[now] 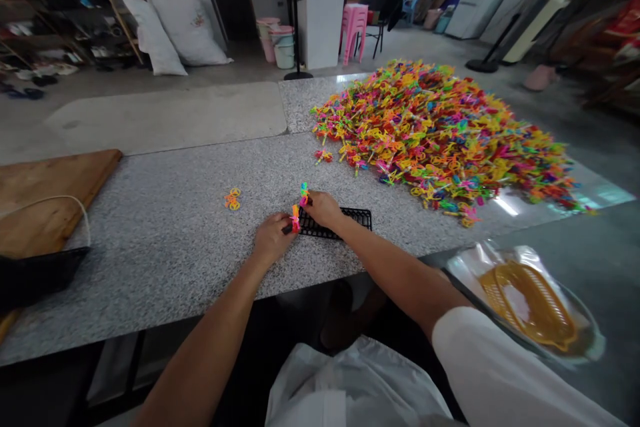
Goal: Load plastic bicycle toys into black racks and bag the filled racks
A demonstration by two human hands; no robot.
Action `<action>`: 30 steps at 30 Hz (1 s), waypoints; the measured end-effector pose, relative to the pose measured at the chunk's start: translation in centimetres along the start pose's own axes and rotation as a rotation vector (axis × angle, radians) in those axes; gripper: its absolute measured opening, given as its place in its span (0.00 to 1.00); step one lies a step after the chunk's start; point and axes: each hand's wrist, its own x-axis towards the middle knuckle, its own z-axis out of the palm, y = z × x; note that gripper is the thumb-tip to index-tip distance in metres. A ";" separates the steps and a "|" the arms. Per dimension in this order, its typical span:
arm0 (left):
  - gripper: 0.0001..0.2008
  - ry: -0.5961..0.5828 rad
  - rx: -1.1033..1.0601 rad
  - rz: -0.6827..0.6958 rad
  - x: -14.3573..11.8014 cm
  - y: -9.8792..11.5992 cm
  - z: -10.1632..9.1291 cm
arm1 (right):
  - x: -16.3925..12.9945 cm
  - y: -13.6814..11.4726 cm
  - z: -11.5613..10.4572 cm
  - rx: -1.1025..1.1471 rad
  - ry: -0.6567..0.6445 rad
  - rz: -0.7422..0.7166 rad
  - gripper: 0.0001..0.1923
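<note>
A black plastic rack [357, 217] with a grid of holes lies on the speckled stone table in front of me. My left hand [271, 238] is closed at its left end, with a dark bit showing between the fingers. An orange and pink plastic toy [295, 219] stands upright beside those fingertips; whether they touch it is unclear. Over the rack, my right hand [324, 209] pinches a small green, blue and magenta plastic toy [304, 195]. Part of the rack is hidden under this hand and wrist. Left of both hands lies an orange and yellow toy [233, 199].
A large heap of colourful plastic toys [430, 127] covers the table's right side. At far left are a wooden board [55, 180] and a black item [45, 277]. A yellow basket [530, 303] in clear plastic sits low at right. A fan [295, 13] stands behind the table.
</note>
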 end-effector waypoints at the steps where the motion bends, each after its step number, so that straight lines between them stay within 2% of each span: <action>1: 0.08 0.001 0.013 0.006 0.0 0.0 0.0 | 0.0 0.1 -0.1 0.001 0.001 -0.020 0.17; 5: 0.08 0.018 0.032 0.013 -0.1 -0.1 0.0 | 0.4 0.5 -0.5 0.094 0.031 0.015 0.13; 11: 0.07 0.029 0.017 -0.036 0.0 -0.2 0.3 | 0.9 1.4 -0.7 0.422 -0.024 0.119 0.11; 15: 0.07 0.015 0.003 -0.034 0.0 -0.1 0.1 | 0.9 1.0 -0.9 0.253 0.012 0.019 0.09; 19: 0.06 0.007 0.002 -0.053 0.0 0.2 -0.1 | 0.3 0.5 -1.1 0.077 -0.021 -0.087 0.10; 25: 0.05 0.004 -0.031 -0.059 0.0 0.4 -0.4 | -0.6 0.3 -1.0 0.000 -0.010 -0.087 0.12; 30: 0.04 -0.008 -0.053 -0.046 0.0 0.5 -0.6 | -0.7 -0.1 -1.5 -0.008 -0.054 -0.080 0.12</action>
